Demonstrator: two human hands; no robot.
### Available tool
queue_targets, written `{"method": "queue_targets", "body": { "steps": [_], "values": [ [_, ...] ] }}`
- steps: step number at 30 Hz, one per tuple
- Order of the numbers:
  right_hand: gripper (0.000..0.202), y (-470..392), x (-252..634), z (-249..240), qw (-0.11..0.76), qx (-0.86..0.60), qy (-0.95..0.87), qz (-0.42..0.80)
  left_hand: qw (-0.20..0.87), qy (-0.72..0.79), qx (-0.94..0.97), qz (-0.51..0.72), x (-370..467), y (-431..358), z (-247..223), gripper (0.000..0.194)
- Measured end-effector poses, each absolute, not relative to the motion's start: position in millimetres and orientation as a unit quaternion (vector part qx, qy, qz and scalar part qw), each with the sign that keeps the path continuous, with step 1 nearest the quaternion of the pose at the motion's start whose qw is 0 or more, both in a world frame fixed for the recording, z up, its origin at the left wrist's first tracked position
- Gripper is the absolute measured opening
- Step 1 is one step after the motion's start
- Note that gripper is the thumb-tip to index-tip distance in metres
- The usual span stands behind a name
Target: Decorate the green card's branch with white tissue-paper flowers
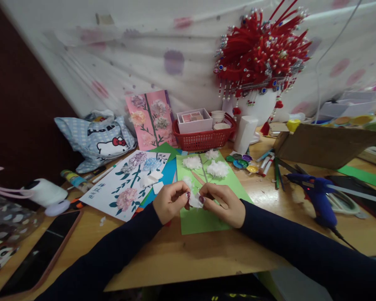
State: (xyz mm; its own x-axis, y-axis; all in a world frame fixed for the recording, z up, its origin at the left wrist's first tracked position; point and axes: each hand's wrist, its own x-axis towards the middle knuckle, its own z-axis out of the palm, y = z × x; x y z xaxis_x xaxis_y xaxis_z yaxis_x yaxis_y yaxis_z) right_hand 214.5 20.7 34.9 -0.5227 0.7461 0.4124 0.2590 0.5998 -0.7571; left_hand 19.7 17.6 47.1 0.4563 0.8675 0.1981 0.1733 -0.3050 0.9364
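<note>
Between the fingertips of my left hand [174, 202] and my right hand [224, 204] is a small piece of white tissue paper [195, 200]. Both hands pinch it, thumbs against fingers, above a green sheet [203, 223]. White ruffled paper flowers [217, 169] and a painted stem lie on the sheet's upper part. A thin wooden stick [198, 177] shows just beyond my fingers. To the left, white folded tissue pieces [151, 179] rest on a white sheet [103, 198] with pink, blue and purple paper flowers and painted leaves.
A blue glue gun [316, 198] lies at right, near a cardboard piece [329, 146]. Paint pots [242, 162] and markers [267, 164] stand behind my right hand. A red basket [203, 140], pink flower card [148, 119], beaded red headdress [263, 54] and phone [42, 253] surround the work area.
</note>
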Motion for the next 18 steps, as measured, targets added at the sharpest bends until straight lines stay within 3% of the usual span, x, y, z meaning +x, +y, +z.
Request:
{"method": "queue_targets", "body": {
  "steps": [13,16,18],
  "values": [
    [0.012,27.6,222.4,36.8,0.504,-0.405,-0.689,0.328,0.413,0.406,0.648,0.495,10.2,31.9,51.7,0.018],
    [0.010,31.3,228.7,34.1,0.481,-0.395,-0.743,0.248,0.407,0.415,0.635,0.509,5.7,39.1,49.4,0.019],
    [0.008,32.3,231.1,31.8,0.419,-0.357,-0.812,0.194,0.402,0.430,0.641,0.492,4.8,42.1,46.6,0.018]
  ]
}}
